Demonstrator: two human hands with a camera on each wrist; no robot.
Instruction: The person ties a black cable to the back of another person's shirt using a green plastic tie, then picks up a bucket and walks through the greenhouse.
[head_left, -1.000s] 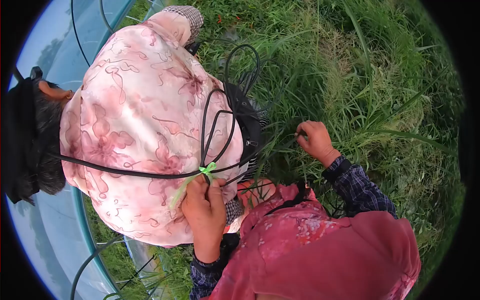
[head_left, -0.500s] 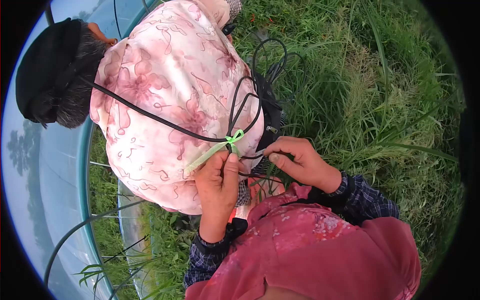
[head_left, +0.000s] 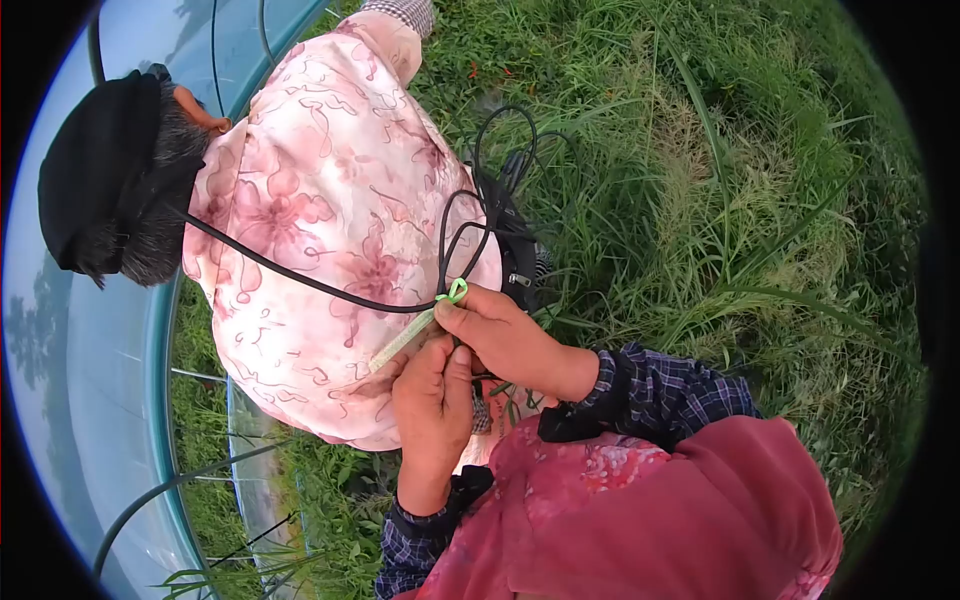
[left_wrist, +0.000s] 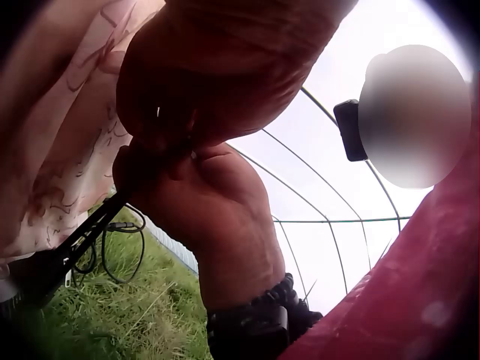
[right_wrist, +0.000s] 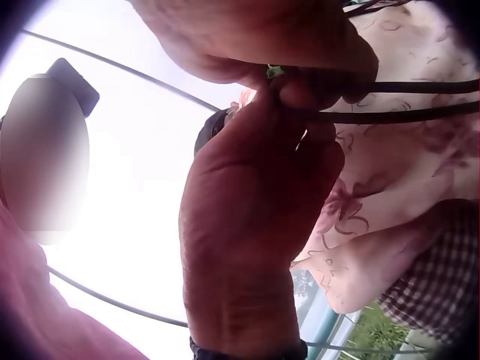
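Observation:
A black cable [head_left: 300,280] runs across the back of a person in a pink floral shirt [head_left: 300,200]. A bright green ribbon [head_left: 402,343] is knotted round its gathered loops, one tail hanging over the shirt. My right hand [head_left: 525,345] pinches the cable right at the knot, thumb uppermost. Just below, my left hand [head_left: 435,420] holds the cable between thumb and curled fingers. From under my right fingers, two cable strands [right_wrist: 420,114] lead off in the right wrist view. Both sets of fingertips meet closely, hiding the part of the cable between them.
Loose cable loops [head_left: 510,125] hang by a black waist bag [head_left: 518,262]. Tall grass [head_left: 680,200] grows on the right; a plastic-covered tunnel frame [head_left: 160,380] stands on the left. The other person wears a black cap [head_left: 105,170].
My right hand came from over the grass to the cable, then moved left and up to the green knot. My left hand stays on the cable, now slightly below the knot.

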